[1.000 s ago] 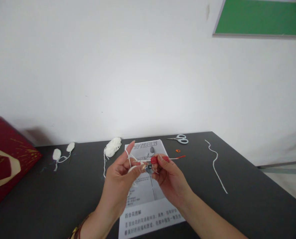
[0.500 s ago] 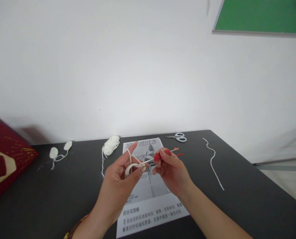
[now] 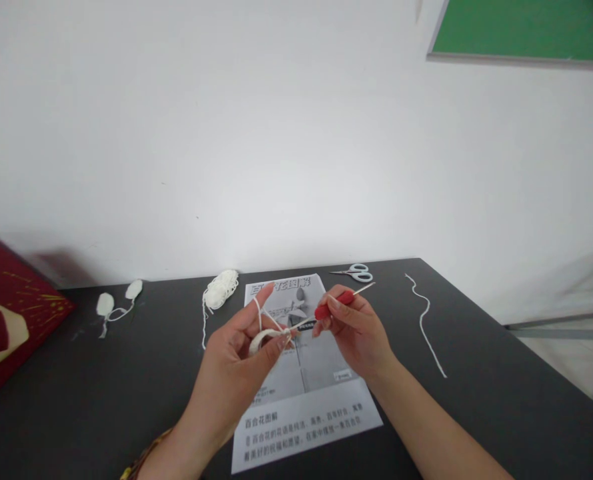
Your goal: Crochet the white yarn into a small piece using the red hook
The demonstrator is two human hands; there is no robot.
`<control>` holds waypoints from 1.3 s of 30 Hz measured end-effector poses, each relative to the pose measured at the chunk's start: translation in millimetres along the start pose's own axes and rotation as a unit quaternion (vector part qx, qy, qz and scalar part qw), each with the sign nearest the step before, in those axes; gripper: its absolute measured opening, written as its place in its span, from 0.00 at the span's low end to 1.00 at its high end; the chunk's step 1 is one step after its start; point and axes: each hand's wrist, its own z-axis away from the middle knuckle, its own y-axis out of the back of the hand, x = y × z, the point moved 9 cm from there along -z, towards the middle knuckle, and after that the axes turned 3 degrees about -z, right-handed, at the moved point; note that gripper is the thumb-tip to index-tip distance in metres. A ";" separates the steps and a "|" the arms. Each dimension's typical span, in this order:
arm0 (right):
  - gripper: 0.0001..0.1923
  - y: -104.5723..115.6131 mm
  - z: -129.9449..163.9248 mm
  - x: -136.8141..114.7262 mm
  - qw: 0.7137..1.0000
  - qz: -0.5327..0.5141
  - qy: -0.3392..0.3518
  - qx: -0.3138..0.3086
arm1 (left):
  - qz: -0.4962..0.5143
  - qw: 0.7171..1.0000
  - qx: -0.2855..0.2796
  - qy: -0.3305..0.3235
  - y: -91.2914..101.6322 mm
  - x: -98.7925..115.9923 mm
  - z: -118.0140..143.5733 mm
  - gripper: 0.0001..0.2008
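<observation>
My left hand (image 3: 244, 360) pinches a small white crochet piece (image 3: 262, 339) between thumb and fingers. A strand of white yarn (image 3: 271, 319) loops over its raised index finger and runs down to the work. My right hand (image 3: 352, 327) is closed around the red grip of a crochet hook (image 3: 334, 307). The hook's thin metal shaft points left, its tip at the edge of the crochet piece. Whether a loop sits on the tip is too small to tell. Beneath both hands lies a printed paper sheet (image 3: 316, 427).
A white yarn ball (image 3: 221, 290) lies behind the left hand. Two white crocheted petals (image 3: 105, 305) joined by yarn are at left, near a dark red bag (image 3: 6, 313). Scissors (image 3: 356, 272) lie at the back; a loose yarn length (image 3: 429, 327) is on the right of the black table (image 3: 476, 427).
My right hand has shifted slightly right and the crochet hook has tilted, its rear end rising. My left hand still pinches the crochet piece in nearly the same place.
</observation>
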 end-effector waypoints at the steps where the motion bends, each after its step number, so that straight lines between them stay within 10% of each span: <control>1: 0.07 -0.7 0.2 -5.9 1.000 0.021 0.016 -0.004 | -0.005 1.000 0.001 -0.002 0.4 0.2 -0.1 0.37; 23: 0.03 -29.2 30.9 -51.4 0.919 0.336 0.197 -0.063 | -0.044 0.998 0.038 -0.009 3.0 1.6 -0.1 0.41; 31: 0.05 -0.2 6.2 -19.4 0.984 0.154 0.084 0.000 | -0.025 0.998 0.047 -0.015 2.5 1.2 0.2 0.44; 39: 0.06 0.0 6.2 -23.5 0.988 0.134 0.080 0.004 | -0.044 0.998 0.042 -0.026 2.0 3.0 1.1 0.42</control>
